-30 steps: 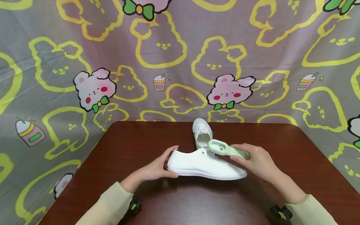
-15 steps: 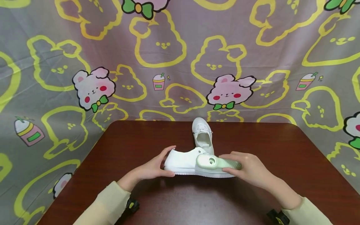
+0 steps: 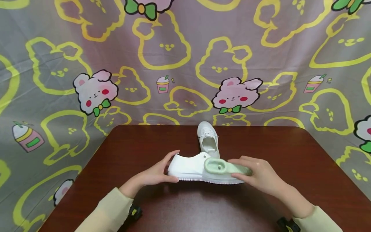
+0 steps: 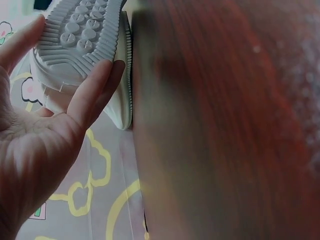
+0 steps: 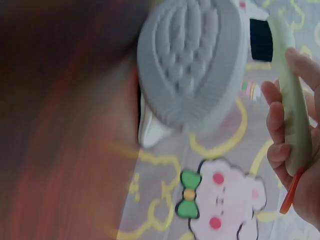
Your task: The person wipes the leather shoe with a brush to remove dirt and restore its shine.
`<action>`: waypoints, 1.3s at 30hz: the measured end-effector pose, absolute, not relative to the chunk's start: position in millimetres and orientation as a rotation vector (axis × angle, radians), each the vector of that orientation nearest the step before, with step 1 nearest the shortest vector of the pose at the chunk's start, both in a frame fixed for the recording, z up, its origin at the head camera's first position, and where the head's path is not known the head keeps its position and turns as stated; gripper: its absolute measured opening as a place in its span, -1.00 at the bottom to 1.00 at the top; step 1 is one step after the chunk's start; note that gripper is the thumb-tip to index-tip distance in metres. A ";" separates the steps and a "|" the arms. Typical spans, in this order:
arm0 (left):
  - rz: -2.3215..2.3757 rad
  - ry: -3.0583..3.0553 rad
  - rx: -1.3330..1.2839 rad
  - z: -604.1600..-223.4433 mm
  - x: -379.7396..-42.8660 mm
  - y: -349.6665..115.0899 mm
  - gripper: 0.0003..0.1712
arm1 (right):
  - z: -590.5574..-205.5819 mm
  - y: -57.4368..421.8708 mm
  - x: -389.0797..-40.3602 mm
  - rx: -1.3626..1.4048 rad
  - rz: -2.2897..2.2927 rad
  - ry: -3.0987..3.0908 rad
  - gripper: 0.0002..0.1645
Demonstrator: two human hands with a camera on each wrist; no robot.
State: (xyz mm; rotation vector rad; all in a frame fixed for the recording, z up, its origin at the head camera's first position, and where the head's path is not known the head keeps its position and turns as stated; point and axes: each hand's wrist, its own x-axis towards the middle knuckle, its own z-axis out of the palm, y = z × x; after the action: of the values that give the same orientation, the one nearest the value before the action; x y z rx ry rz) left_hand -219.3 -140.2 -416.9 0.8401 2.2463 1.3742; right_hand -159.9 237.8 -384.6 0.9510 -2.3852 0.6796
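Observation:
A white lace-up shoe (image 3: 185,167) is held sideways above the table, its toe pointing right. Its heel sits in my left hand (image 3: 156,174), thumb low by the sole and fingers at the back collar. The left wrist view shows the ridged, studded sole (image 4: 82,30) from below. My right hand (image 3: 261,170) grips the handle of a pale green brush (image 3: 214,166), whose head overlaps the front of the shoe's upper in the head view. Dark bristles (image 5: 261,40) face the shoe in the right wrist view, and an orange loop (image 5: 292,192) hangs from the handle end.
A second white shoe (image 3: 207,132) rests just behind on the dark red-brown table (image 3: 145,138), toe toward the back edge. A grey-pink curtain (image 3: 179,77) with cartoon bears and bunnies hangs behind and at the sides.
The brush has come down and left from above the laces to the front side of the shoe, and its head has tilted. The held shoe has shifted slightly left with my left hand.

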 end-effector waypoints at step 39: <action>1.343 2.279 0.854 -414.3 -217.0 -140.7 0.15 | -385.2 267.7 -154.9 0.682 0.561 -2.427 -0.48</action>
State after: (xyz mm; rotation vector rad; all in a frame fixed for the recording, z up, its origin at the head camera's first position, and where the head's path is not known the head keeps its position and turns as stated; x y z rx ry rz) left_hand -217.0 -140.7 -414.3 0.8543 2.2790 1.3428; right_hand -154.9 267.7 -385.2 0.6824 -2.4275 0.5608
